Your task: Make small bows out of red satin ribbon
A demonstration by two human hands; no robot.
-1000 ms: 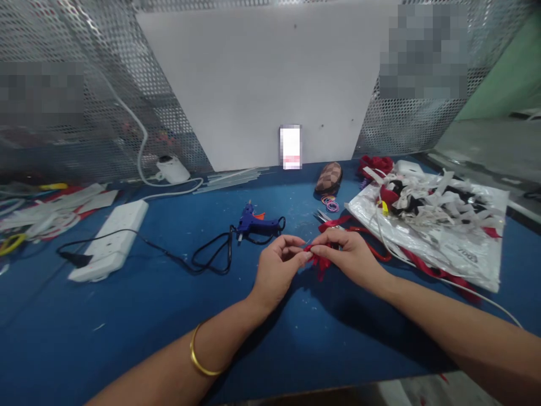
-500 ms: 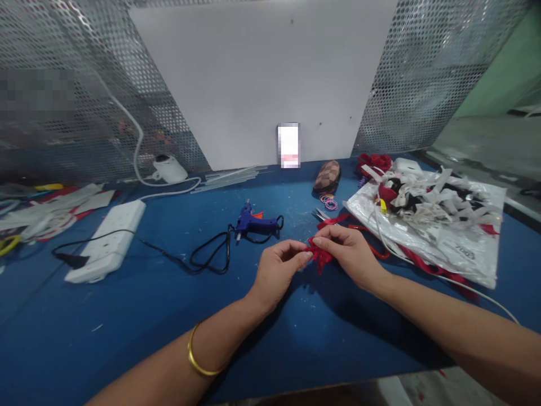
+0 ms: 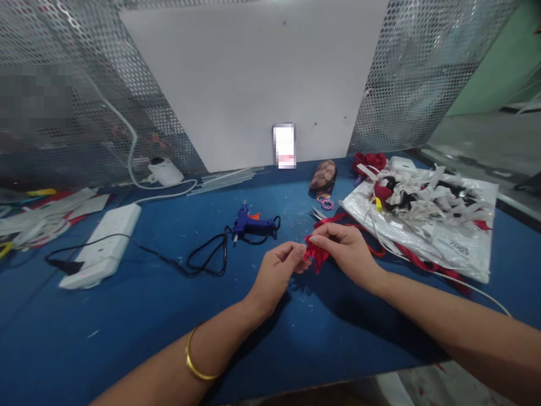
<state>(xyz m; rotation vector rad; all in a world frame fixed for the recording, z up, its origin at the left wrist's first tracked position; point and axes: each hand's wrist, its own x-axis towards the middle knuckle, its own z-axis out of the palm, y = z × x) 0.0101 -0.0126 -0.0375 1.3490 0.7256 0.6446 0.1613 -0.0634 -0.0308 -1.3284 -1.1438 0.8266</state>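
A small gathered piece of red ribbon (image 3: 318,259) is pinched between my two hands above the blue table. My left hand (image 3: 279,269) grips its left edge between thumb and fingers. From the right, my right hand (image 3: 344,251) pinches its upper part, thumb on top. Just beyond the right hand lie scissors (image 3: 318,214) with orange-red handles, partly hidden by the hand and a loose red ribbon. To the left of the hands a blue glue gun (image 3: 253,224) rests on its side.
A white power strip (image 3: 103,245) lies at left, with a black cable (image 3: 169,262) running to the glue gun. Clear glue sticks (image 3: 228,180), a lit phone (image 3: 284,145) and a checked pouch (image 3: 323,176) line the back. Fabric scraps (image 3: 422,197) cover a plastic bag (image 3: 460,248) at right.
My left fingers have shifted slightly on the red ribbon, with more fingers now underneath it. My right hand keeps its pinch. The whole view has moved a little.
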